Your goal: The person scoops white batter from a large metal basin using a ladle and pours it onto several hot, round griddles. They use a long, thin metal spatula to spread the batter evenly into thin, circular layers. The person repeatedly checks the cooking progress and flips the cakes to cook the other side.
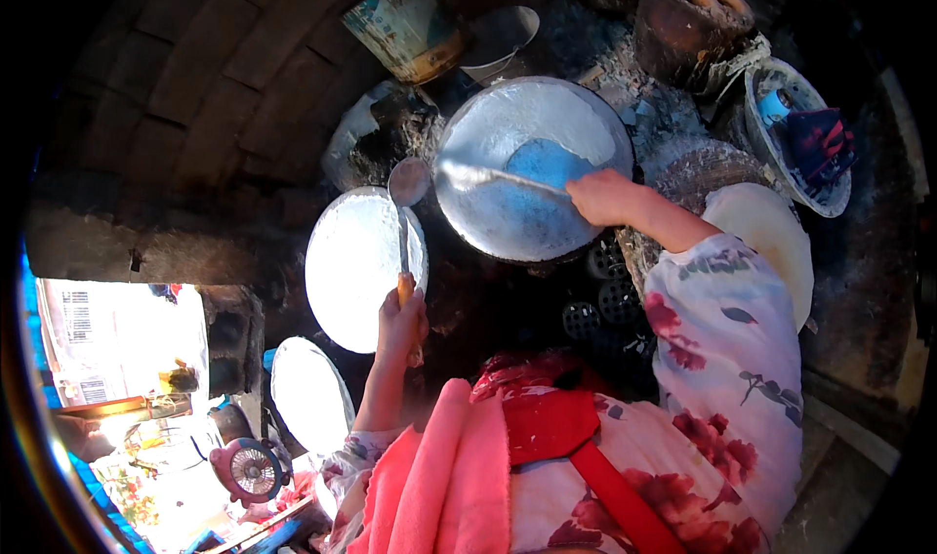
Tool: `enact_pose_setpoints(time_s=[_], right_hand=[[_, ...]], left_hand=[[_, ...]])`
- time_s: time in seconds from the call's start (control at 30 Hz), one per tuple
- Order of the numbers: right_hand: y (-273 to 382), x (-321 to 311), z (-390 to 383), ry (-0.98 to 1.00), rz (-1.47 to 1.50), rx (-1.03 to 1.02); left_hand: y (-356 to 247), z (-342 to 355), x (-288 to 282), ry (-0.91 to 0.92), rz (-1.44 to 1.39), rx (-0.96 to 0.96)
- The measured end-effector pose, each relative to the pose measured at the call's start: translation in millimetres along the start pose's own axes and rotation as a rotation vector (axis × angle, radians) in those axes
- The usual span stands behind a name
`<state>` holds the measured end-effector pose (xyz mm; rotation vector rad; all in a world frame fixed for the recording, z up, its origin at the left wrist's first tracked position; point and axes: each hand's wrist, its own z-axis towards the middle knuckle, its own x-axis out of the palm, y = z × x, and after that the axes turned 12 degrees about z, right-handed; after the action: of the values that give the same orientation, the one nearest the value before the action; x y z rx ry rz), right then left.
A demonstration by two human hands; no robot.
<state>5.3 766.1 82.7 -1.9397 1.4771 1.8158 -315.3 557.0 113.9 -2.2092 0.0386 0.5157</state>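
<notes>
My left hand (398,328) is wrapped round the wooden handle of a metal ladle (409,181). The ladle's round head rests or hovers by the far rim of a bowl (346,271) full of something white. My right hand (600,198) grips a pale, thin stick-like tool (503,176), smeared by motion, so its exact kind is unclear. It reaches leftward across a wide round pan (535,239), whose surface is coated whitish with a bluish patch in the middle. Whether the tool touches the pan cannot be made out.
Beyond the pan stand a worn bucket (403,29), a metal pail (501,41) and a clay stove (691,22). A basin (830,198) holding dark cloth is at the right. A pale round sheet (766,237) lies behind my right arm. At lower left are a white dish (310,393) and a small fan (251,472).
</notes>
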Motion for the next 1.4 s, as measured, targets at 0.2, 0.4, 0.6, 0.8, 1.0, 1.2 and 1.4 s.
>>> enact_pose_setpoints(time_s=[0.2,0.4,0.6,0.8,1.0,1.2,1.4], right_hand=[[6.2,18.4,-88.2,0.049,-0.016,0.007],[-9.9,48.8,-202.0,-0.067,0.079,0.250],[5.9,132.2,-211.7,-0.420,0.419,0.239],[110.2,184.8,-72.0,-0.432,0.523,0.100],[54.9,200.7,-109.7,-0.531,0.807,0.295],[86.8,199.7,-117.8,-0.461,0.501,0.130],[21.7,181.6,-138.0,-0.554,0.714,0.374]], left_hand=[[10.5,-36.5,17.2,-0.106,0.201,0.035],[64.2,-82.8,51.7,-0.070,0.528,0.333],[48.1,-62.1,66.7,-0.224,0.270,0.478],[-6.9,-71.6,51.8,-0.066,-0.046,0.339],[19.3,-80.2,42.8,-0.109,-0.122,0.267],[20.4,-83.5,50.2,-0.028,-0.119,0.236],[20.3,-77.9,51.0,-0.024,-0.081,0.238]])
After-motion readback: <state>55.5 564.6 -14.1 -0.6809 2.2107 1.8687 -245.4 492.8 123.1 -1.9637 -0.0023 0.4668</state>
